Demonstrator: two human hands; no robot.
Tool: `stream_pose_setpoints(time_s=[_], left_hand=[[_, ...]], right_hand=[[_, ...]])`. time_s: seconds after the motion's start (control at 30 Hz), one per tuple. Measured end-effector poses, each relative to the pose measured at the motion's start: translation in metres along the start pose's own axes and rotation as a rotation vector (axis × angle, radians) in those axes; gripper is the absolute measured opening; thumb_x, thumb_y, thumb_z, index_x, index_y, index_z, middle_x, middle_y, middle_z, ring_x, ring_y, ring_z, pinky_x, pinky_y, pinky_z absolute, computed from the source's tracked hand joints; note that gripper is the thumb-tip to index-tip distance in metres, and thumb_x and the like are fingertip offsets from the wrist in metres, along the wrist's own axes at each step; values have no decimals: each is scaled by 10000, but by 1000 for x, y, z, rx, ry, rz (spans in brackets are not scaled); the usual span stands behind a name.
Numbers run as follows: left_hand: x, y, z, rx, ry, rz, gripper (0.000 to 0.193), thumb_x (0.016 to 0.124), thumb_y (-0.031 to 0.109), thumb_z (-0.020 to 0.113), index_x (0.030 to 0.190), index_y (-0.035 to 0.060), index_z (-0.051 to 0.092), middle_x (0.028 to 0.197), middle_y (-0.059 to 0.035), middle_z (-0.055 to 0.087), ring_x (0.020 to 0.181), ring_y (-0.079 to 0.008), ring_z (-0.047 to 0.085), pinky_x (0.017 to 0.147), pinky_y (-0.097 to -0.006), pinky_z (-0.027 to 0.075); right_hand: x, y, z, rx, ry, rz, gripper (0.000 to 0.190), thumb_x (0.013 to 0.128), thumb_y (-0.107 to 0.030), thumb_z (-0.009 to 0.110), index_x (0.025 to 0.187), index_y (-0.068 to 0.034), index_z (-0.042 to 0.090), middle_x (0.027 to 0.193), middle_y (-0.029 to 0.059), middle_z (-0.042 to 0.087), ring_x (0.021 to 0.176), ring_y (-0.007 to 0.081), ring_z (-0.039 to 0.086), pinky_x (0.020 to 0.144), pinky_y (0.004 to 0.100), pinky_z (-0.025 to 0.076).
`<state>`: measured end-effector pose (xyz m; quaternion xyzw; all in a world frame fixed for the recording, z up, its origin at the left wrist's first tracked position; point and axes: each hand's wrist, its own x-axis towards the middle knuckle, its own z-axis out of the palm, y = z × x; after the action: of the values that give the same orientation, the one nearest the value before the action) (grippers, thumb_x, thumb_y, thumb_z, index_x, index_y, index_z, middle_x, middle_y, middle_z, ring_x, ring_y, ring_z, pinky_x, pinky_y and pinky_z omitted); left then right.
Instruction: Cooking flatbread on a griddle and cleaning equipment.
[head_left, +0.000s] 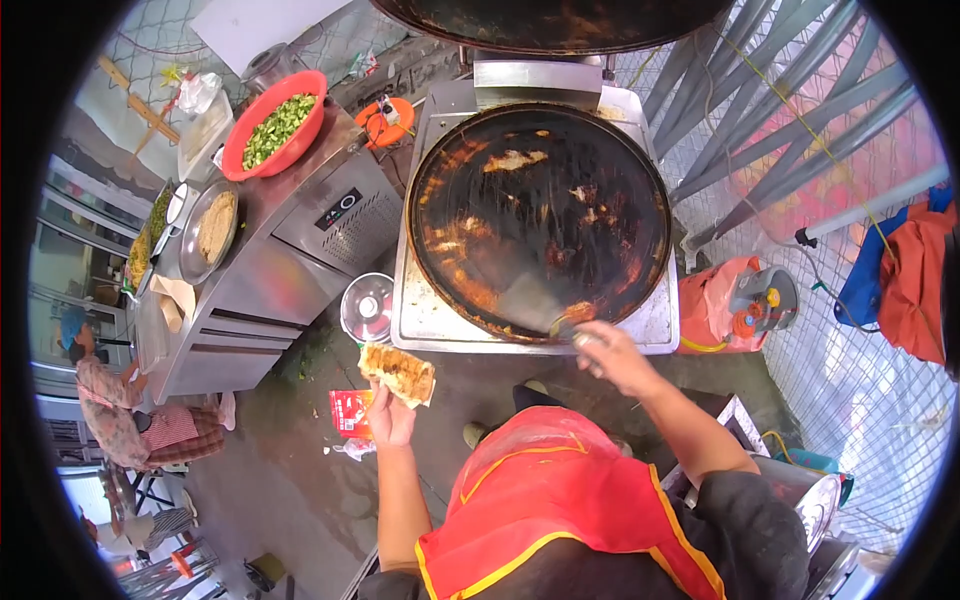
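My left hand (391, 415) holds up a browned, folded flatbread (397, 373) with pale edges, left of the griddle's near side. My right hand (616, 357) grips the dark handle of a wide-bladed metal scraper (531, 300), over the near edge of a large round black griddle (540, 217). The scraper's blade is blurred and lies low over the griddle surface. Browned scraps and crumbs (514, 160) are stuck about the pan. The griddle's raised round lid (555, 22) stands behind it.
At left, a steel counter (262, 247) bears a red basin of chopped greens (279, 127) and a metal bowl of tan filling (216, 229). A gas cylinder (765, 296) stands right of the griddle. Another person (112, 412) is at far left. Metal poles lean at upper right.
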<state>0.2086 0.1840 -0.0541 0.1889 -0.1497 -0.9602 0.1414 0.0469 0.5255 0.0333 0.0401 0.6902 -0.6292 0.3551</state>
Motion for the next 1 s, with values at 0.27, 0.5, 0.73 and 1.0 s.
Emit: stream_pose_setpoints(time_s=[0.27, 0.5, 0.73, 1.0], left_hand=[[-23, 20, -26, 25, 195, 86, 465, 896, 71, 464, 1346, 144, 369, 1344, -83, 430, 1253, -287, 391, 1054, -523, 285], [-27, 11, -5, 4, 272, 100, 552, 860, 39, 508, 1370, 151, 329, 1382, -80, 388, 1269, -289, 372, 1054, -520, 288], [-26, 8, 22, 29, 342, 189, 543, 890, 32, 449, 1388, 173, 283, 1366, -93, 397, 1238, -268, 414, 1031, -476, 342], [-33, 20, 18, -3, 341, 274, 557, 886, 30, 420, 1398, 173, 254, 1372, -91, 376, 1255, -282, 382, 1049, -479, 307]], right_hand=[[58, 31, -176, -307, 574, 100, 305, 784, -238, 620, 905, 41, 643, 693, 95, 620, 683, 164, 597, 621, 292, 472], [150, -15, -245, -759, 539, -46, 412, 767, -201, 563, 1167, -101, 591, 1041, 277, 591, 1013, 376, 578, 893, 375, 423], [275, -88, -214, -925, 436, -127, 414, 774, -238, 577, 1177, -146, 587, 1096, 206, 594, 1064, 358, 547, 916, 373, 414], [292, -105, -25, -871, 138, -684, 331, 802, -206, 592, 1104, -73, 564, 996, 194, 621, 950, 368, 575, 806, 416, 448]])
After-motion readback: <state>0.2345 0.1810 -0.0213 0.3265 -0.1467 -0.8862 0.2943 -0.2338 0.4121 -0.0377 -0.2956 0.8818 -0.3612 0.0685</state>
